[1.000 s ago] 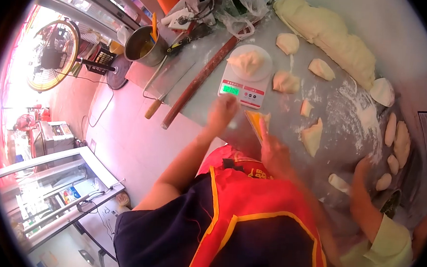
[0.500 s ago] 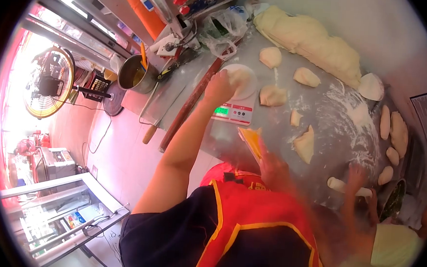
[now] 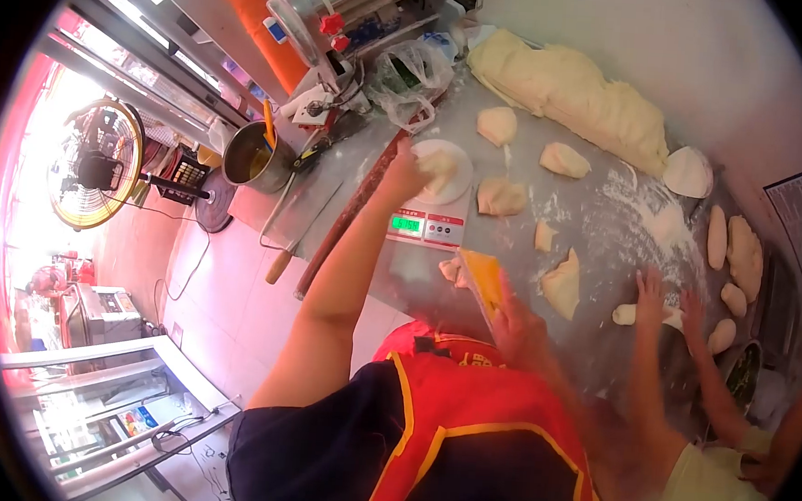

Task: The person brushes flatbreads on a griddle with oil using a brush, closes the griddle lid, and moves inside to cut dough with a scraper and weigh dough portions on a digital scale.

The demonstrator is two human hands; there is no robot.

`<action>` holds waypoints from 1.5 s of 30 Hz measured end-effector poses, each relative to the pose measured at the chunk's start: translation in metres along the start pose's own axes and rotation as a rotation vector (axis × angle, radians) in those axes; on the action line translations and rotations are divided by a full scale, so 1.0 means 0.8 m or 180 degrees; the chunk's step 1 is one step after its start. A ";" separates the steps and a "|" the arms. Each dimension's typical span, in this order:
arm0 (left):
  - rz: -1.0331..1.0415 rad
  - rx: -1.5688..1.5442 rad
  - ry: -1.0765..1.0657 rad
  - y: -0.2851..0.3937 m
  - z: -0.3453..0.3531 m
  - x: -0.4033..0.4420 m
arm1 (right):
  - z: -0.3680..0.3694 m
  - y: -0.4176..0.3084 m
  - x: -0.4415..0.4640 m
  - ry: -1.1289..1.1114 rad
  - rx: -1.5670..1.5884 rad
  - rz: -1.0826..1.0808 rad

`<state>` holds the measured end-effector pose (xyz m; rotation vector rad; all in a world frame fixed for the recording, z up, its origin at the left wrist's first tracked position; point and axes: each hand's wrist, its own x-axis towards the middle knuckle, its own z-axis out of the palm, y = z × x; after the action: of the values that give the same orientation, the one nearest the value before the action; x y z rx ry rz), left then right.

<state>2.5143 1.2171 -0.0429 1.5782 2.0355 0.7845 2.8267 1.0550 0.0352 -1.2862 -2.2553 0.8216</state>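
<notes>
My left hand (image 3: 405, 177) is over the left side of the kitchen scale (image 3: 425, 231), blurred, its fingers closed at the edge of a piece of dough (image 3: 439, 172) on the round white pan. The green display is lit; its digits are hard to read. My right hand (image 3: 518, 324) grips a dough scraper (image 3: 483, 281) with a yellow-orange face, held tilted in front of the scale. Behind the scraper, a small dough scrap (image 3: 452, 271) lies partly hidden on the table. Cut dough pieces (image 3: 502, 197) lie right of the scale.
A long dough mass (image 3: 571, 96) lies along the back wall. A wooden rolling pole (image 3: 353, 213) runs left of the scale, near a metal pot (image 3: 258, 157). At right, a co-worker's hands (image 3: 651, 295) work a dough roll (image 3: 631, 314) beside scattered flour (image 3: 664, 225).
My left hand has shifted slightly left and down at the pan. The scraper has tilted, and the dough scrap behind it now shows. Both co-worker's hands are now on the dough roll.
</notes>
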 end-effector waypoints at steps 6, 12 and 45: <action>-0.0079 0.0010 0.0477 -0.031 -0.034 0.000 | -0.011 0.017 -0.001 0.0293 0.0162 0.0145; -0.0570 0.0332 0.0319 -0.003 -0.072 -0.046 | -0.032 0.017 -0.002 0.0060 0.0267 0.0584; 0.0356 0.0655 0.0642 0.029 0.032 0.020 | -0.033 0.032 -0.025 0.0696 0.0252 0.0554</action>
<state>2.5435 1.2413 -0.0458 1.8035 2.2482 0.8263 2.8689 1.0553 0.0360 -1.4736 -1.9435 0.7795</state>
